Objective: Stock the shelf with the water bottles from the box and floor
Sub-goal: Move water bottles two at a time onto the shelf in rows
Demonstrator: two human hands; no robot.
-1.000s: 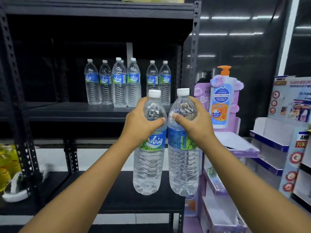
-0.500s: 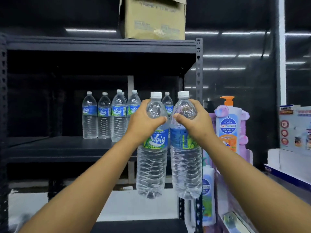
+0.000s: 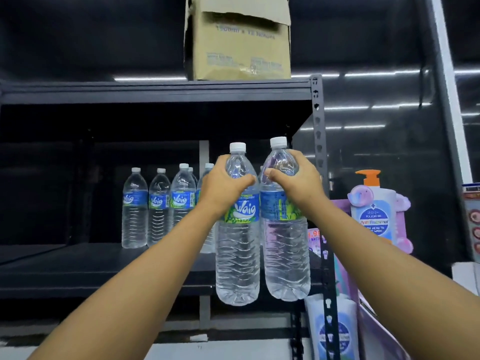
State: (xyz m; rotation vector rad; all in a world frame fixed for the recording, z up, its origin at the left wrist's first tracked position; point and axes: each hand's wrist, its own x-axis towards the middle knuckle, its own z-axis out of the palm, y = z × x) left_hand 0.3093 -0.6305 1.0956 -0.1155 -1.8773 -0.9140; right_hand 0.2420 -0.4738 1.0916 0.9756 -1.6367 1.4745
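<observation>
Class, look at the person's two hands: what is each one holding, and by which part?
The left hand grips one water bottle by its shoulder, just below the cap; the right hand grips another water bottle the same way.

Dark metal shelf (image 3: 78, 266) with upright water bottles (image 3: 158, 206)

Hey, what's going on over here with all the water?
A person is stocking a dark metal shelf. The left hand and right hand each grip a water bottle by its upper part: the left bottle and the right bottle hang side by side in front of the shelf edge. Several bottles already stand at the back, and a cardboard box sits on top.
</observation>
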